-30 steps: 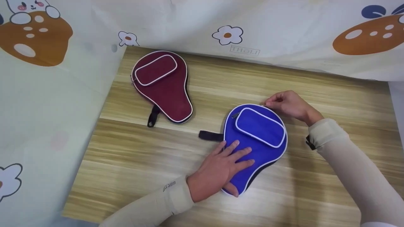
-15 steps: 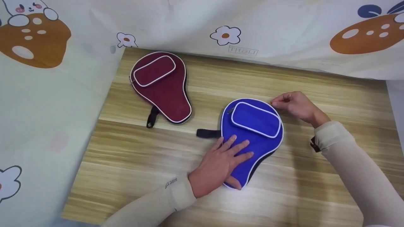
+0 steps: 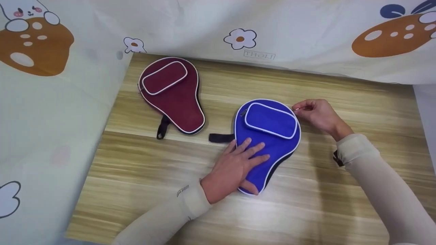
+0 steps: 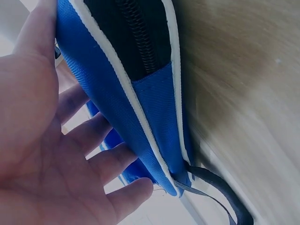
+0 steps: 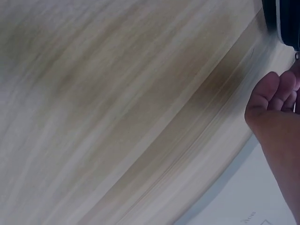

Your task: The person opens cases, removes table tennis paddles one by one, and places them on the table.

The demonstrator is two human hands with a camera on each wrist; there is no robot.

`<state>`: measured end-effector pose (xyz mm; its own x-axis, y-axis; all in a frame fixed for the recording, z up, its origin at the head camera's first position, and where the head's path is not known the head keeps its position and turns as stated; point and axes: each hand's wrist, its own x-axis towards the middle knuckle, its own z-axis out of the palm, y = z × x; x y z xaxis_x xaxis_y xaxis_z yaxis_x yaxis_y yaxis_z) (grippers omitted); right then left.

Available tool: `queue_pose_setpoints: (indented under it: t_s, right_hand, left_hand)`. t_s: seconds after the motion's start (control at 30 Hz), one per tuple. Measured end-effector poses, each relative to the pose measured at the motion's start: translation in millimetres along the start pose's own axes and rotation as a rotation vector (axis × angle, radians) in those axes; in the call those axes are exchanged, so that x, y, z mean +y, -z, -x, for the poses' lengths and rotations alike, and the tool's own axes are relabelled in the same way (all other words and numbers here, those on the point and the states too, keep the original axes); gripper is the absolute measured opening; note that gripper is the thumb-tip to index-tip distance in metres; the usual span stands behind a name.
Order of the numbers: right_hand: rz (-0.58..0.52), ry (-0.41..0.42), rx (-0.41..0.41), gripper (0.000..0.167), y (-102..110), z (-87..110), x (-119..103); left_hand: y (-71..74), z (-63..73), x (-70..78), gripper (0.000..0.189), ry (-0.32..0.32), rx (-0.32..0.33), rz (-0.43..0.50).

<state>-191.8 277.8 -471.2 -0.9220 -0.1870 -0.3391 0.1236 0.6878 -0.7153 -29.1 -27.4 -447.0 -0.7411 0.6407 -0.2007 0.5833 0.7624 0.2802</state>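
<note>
Lying on the table point(image 3: 143, 190): one blue paddle-shaped case point(image 3: 272, 141), pressed by the left grip point(image 3: 231, 170), fingers spread; a metal pull point(image 3: 297, 109) at its far edge is pinched by the right grip point(image 3: 319, 114). One maroon case point(image 3: 177, 100), placed farther left.

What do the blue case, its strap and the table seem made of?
Blue case: matte woven fabric, probably synthetic; fine weave shows. Strap: likely black fabric webbing, dull, flat and bendy. Table: wood or wood-look laminate, slightly glossy; streaky grain, soft reflection.
</note>
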Motion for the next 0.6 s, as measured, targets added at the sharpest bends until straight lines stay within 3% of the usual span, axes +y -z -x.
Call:
queue_pose_setpoints:
  t_s: [0.4, 0.6]
  right_hand:
    - [0.056, 0.034, 0.034, 0.026, -1, 4.5, 8]
    - [0.019, 0.058, 0.019, 0.028, -2, 12.7, 11]
  left_hand:
    - [2.0, -3.5, -3.1, 0.101, 0.045, 0.025, 0.033]
    - [3.7, -8.5, -6.1, 0.101, 0.077, 0.025, 0.023]
